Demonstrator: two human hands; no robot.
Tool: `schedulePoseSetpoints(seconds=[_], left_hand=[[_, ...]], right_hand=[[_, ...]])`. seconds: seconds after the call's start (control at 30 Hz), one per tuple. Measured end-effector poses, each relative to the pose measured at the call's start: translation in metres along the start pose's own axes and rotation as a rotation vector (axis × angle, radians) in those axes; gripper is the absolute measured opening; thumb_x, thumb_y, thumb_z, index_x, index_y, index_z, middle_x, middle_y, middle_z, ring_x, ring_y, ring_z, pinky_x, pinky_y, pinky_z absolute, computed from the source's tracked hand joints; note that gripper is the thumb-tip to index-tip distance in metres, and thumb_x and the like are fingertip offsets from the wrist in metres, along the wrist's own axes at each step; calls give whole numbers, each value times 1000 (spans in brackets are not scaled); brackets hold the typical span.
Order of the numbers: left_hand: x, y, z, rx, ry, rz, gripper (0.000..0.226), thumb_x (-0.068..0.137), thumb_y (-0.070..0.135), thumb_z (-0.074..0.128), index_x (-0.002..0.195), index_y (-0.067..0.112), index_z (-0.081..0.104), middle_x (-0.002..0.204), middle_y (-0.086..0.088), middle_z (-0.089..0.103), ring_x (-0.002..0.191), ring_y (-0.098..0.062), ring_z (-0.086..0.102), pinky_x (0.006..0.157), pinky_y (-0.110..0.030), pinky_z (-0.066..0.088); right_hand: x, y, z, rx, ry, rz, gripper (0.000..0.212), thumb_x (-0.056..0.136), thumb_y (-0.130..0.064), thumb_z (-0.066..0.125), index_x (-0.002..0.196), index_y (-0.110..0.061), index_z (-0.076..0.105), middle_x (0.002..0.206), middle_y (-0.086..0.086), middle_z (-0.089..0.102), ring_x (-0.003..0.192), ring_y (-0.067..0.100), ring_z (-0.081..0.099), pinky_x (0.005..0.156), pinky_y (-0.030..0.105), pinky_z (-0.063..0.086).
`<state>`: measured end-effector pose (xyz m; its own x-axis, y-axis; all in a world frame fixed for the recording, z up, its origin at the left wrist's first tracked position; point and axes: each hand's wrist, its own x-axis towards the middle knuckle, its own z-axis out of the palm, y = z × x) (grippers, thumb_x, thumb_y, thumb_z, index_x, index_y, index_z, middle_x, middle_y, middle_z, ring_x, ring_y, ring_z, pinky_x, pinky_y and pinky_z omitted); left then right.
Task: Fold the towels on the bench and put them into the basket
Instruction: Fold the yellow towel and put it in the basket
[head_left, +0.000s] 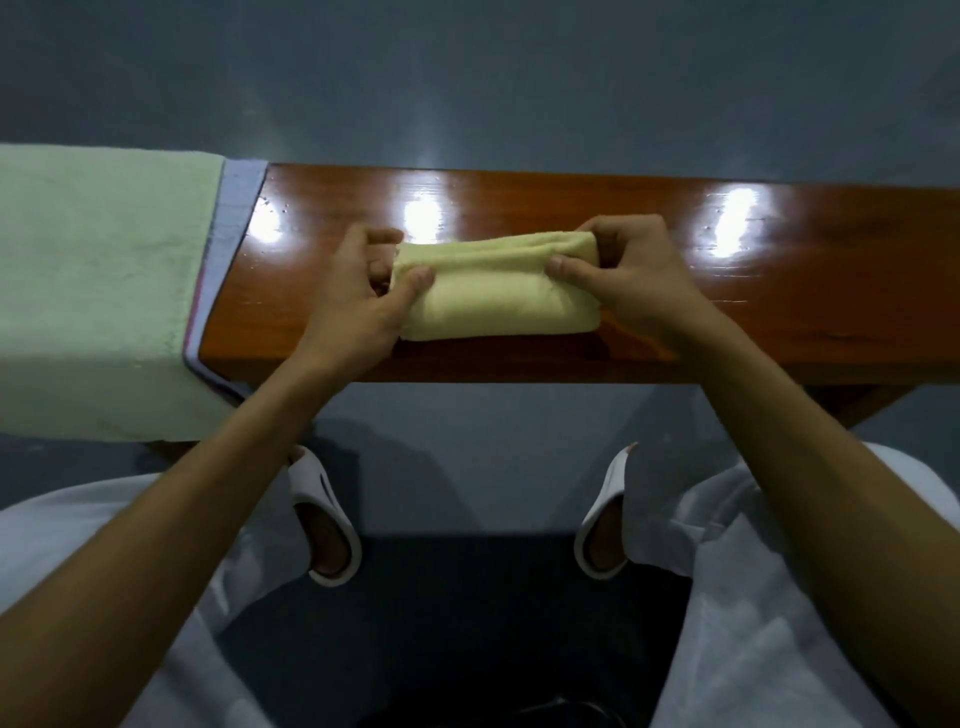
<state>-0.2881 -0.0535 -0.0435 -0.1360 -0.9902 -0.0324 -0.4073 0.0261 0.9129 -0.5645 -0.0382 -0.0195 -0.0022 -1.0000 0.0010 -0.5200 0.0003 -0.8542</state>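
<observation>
Leftmost, found a green towel (98, 270) spread over the end of the table (831, 291) and hanging past its near edge, with a grey-blue towel (236, 208) showing from beneath along the right border. Further right, found the left hand (358, 291) gripping one end of a folded yellow towel (493, 296), thumb on top and fingers (382, 239) curled round behind. Found the right hand (634, 275) clamped likewise on the other end, thumb pressed onto the upper layer. Located that yellow towel flat on the glossy wood, about midway along the visible table, between the two hands.

Judged the overhanging green towel liable to slide to the floor if brushed by the left forearm. Judged the top flap of the yellow towel liable to spring open once released by either thumb, and the middle liable to sag and unfold if lifted by the ends alone. Reckoned on a possible skid toward the near edge, given the polished surface and any sideways push.

Could not count the towels under the green one, cut off at the left border. Could not see most of the left fingers behind the fold, nor the number of layers inside. Lost the wood grain under three glare patches. Saw no basket anywhere, and nothing of the table's right end beyond the frame.
</observation>
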Motion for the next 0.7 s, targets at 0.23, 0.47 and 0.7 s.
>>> schedulePoseSetpoints(seconds=[0.23,0.47,0.7], left_hand=[[10,-3,7,76,241,-45,51,91,43,75,130,24,49,118,2,61,102,-5,61,84,-44,61],[12,-1,16,240,364,61,36,95,46,67,119,19,58,111,9,59,93,-2,58,84,-35,59],[-9,9,41,858,170,658,42,109,43,43,143,23,59,153,-10,50,145,-32,39,115,-49,30]], right_hand=[[13,3,15,-72,162,282,34,92,-45,73,86,-12,77,88,2,72,78,18,69,57,34,54],[19,1,25,-182,211,264,32,94,-47,70,85,-16,75,87,-3,69,86,15,68,75,47,62],[22,-1,26,-219,192,256,33,96,-45,67,88,-13,72,90,3,70,88,18,68,79,45,61]])
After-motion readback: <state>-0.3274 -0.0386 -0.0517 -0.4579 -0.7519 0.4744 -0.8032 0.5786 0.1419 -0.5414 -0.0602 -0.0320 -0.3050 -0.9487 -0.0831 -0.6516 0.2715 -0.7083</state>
